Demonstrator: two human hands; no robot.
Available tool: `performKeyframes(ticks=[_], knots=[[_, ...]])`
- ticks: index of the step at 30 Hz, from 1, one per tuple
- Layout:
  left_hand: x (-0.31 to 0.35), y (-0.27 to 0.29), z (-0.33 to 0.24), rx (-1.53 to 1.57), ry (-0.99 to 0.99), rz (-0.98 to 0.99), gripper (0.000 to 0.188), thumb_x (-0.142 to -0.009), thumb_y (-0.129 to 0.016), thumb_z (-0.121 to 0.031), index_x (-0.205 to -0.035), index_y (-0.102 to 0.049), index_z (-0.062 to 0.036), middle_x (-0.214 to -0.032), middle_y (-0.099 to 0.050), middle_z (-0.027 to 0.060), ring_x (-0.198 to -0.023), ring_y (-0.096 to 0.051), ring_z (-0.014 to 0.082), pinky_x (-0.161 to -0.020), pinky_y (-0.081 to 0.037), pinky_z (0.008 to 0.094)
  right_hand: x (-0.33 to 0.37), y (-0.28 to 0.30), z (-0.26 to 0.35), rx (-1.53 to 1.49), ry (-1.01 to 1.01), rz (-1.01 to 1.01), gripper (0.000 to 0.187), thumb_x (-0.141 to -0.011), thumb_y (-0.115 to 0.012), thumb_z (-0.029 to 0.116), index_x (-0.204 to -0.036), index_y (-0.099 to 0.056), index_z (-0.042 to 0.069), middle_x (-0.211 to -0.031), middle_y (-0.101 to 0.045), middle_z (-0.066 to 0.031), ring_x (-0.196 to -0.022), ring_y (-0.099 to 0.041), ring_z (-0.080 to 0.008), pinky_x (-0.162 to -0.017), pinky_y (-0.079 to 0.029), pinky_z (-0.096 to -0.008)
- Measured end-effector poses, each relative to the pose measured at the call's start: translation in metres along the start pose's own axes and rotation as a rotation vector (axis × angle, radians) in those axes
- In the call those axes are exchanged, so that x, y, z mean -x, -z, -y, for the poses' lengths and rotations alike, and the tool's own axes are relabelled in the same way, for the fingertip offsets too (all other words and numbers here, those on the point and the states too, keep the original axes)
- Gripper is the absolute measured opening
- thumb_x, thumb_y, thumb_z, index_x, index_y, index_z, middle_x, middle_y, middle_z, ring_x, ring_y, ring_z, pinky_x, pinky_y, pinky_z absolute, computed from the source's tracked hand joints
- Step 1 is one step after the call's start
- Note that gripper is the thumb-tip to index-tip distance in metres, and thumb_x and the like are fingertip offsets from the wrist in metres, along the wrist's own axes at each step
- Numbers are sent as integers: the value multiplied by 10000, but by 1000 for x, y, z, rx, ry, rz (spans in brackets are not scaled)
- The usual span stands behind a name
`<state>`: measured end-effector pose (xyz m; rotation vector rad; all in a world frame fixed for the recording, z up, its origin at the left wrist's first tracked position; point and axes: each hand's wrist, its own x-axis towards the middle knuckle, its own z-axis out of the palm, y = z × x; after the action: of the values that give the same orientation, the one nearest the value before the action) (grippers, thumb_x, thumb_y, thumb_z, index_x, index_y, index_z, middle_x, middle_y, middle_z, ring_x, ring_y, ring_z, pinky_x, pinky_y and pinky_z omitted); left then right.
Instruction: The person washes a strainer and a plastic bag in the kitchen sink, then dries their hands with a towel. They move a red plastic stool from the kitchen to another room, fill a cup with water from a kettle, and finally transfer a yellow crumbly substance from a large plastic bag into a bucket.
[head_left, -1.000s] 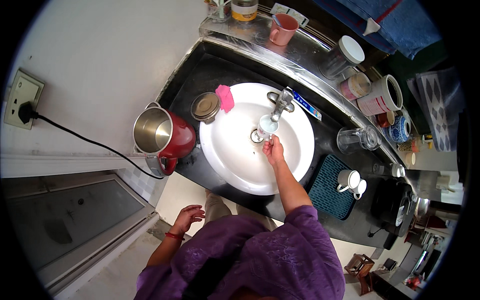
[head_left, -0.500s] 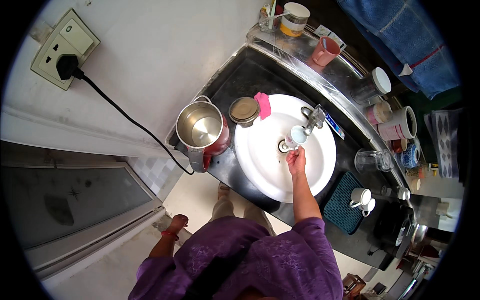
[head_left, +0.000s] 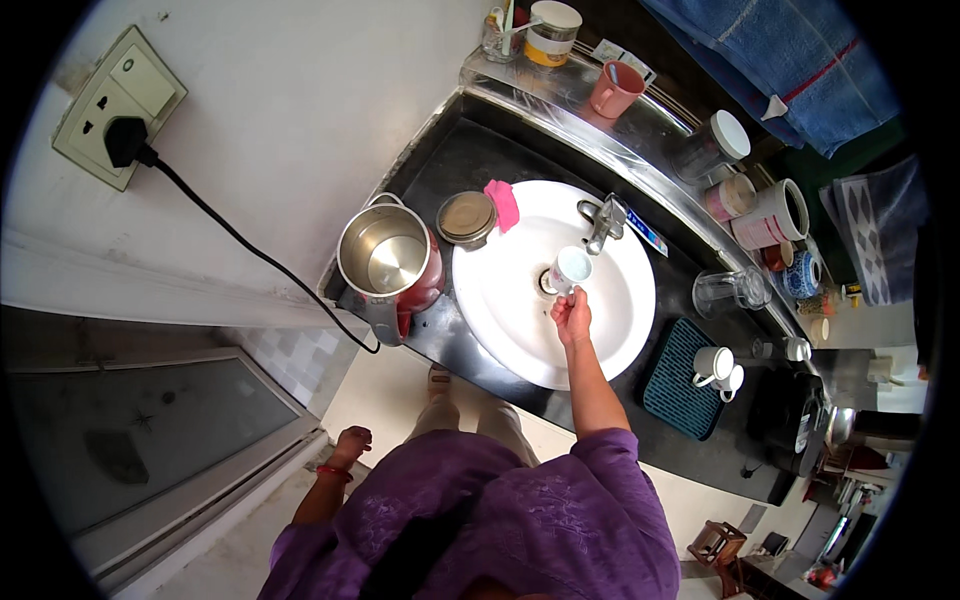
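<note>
One white cup [head_left: 571, 269] sits in the grip of the right hand [head_left: 573, 317], held over the round white basin [head_left: 500, 320] just below the metal tap [head_left: 605, 222]. The cup is small, plain and glossy, tipped so its open mouth faces up toward the camera, and the fingers close around its lower side. The left hand [head_left: 352, 442] hangs low beside the body, away from the dark surface [head_left: 460, 165], fingers loosely curled and holding nothing. Just left of the basin stands a red electric kettle [head_left: 388, 262] with its lid off and a shiny steel inside; a round metal lid [head_left: 466, 217] and a pink sponge [head_left: 503, 203] lie at the basin's rim. To the right, two white cups [head_left: 718, 366] rest on a teal mat [head_left: 688, 380], near a clear glass mug [head_left: 728, 291].
</note>
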<state>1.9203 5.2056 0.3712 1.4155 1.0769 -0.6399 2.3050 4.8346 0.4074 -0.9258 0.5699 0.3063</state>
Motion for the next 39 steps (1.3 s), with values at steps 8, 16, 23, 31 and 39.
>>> performKeyframes(ticks=[8, 16, 23, 31, 39], knots=[[-17, 12, 10, -10, 1, 10, 146, -761, -554, -97, -851, -572, 17, -752, -582, 86, -660, -570, 169, -571, -503, 288, 77, -88, 21, 312, 57, 120, 232, -837, -460, 265, -706, -436, 74, -569, -447, -22, -459, -406, -102, -417, -347, -229], [-29, 19, 16, -38, -14, 17, 98, -713, -559, -71, -775, -592, -3, -766, -585, 72, -610, -585, 172, -508, -498, 273, 121, -190, 30, 1070, 721, 212, 318, -775, -600, 256, -608, -433, 42, -498, -444, -39, -433, -430, -144, -426, -352, -279], [-47, 33, 36, 43, -63, 48, 104, -750, -526, -112, -796, -575, -33, -736, -592, 65, -579, -586, 165, -467, -437, 265, 136, -243, 19, 1418, 1346, 317, 304, -649, -698, 208, -636, -440, 48, -611, -456, -112, -549, -489, -274, -490, -412, -360], [-93, 55, 64, -487, -130, 170, 148, -778, -451, -76, -728, -580, -23, -642, -581, 42, -539, -612, 172, -443, -474, 269, 145, -229, 20, 1416, 1540, 368, 296, -629, -705, 179, -657, -437, 55, -638, -413, -111, -581, -473, -275, -492, -400, -362], [-99, 54, 9, -628, -258, 289, 165, -778, -440, -112, -655, -536, -57, -586, -556, 39, -502, -601, 149, -361, -389, 264, 139, -34, 58, 1517, 1250, -356, 281, -634, -713, 177, -628, -458, 61, -627, -454, -103, -559, -485, -266, -493, -413, -360]])
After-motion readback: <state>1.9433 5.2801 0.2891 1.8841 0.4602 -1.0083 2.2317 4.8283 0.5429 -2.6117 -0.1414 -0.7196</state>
